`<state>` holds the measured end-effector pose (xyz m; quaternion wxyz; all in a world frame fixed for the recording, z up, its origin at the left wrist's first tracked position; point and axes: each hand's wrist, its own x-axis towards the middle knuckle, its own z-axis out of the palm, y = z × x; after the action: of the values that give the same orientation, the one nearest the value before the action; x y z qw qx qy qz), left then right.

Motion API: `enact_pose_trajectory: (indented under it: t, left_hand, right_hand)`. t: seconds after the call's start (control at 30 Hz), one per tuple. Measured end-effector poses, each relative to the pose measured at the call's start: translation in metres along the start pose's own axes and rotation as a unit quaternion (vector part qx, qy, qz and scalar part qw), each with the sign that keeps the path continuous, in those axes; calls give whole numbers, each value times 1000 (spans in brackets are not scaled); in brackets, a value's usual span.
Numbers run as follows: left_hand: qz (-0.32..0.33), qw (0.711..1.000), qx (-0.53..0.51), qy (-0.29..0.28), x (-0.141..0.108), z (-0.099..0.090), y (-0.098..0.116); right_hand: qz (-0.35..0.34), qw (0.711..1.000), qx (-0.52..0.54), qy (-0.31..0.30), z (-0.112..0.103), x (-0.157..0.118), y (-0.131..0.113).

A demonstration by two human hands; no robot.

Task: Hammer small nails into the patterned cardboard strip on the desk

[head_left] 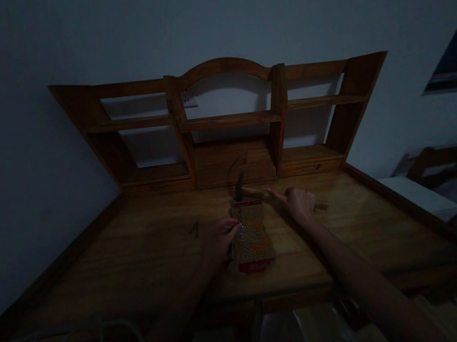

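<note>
I see one head-worn camera, facing forward and down from above the near edge of the desk [137,256], fairly near the left hand [220,235] and right hand [300,203], far corners in view.

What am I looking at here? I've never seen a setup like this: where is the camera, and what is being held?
There is no robot here, only a person's two bare hands. The single picture comes from a camera worn on the head, looking forward and down, so the forearms enter from below.

The right hand grips a hammer by its wooden handle, with the head pointing left. The left hand reaches over the left side of a patterned block with red ends; it is too dark to tell what its fingertips pinch, if anything.

The block lies on a wooden desk. Left of it lie thin, dark pieces, and a wooden shelf unit stands at the back.
</note>
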<state>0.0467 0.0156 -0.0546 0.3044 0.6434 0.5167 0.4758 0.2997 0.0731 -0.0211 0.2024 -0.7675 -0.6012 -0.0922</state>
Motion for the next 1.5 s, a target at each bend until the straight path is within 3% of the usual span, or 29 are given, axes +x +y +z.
enact_pose_trajectory:
  t: [0.13,0.27,0.43,0.6,0.83,1.0,1.2,1.5]
  left_hand:
    - [19,999,24,-19,1,0,2]
    - [-3,999,18,-41,2,-1,4]
    - [-18,999,-16,-44,1,-1,2]
    - [-21,998,-28,-55,0,0,0]
    - [-11,999,-10,-45,-1,0,-4]
    - [-1,999,14,-43,-2,-3,1]
    - [11,996,80,-22,-1,-5,0]
    - [12,999,12,-37,0,0,-10]
  right_hand:
    - [34,999,25,-11,-3,3,0]
    - [108,989,101,-30,-13,11,6]
    - [174,967,182,22,-22,21,20]
    - [108,982,122,95,-28,17,24]
    - [7,994,65,83,-37,7,10]
    - [3,993,74,95,-36,7,13]
    - [-51,994,34,86,-35,4,10]
    - [-20,993,61,98,-38,6,11]
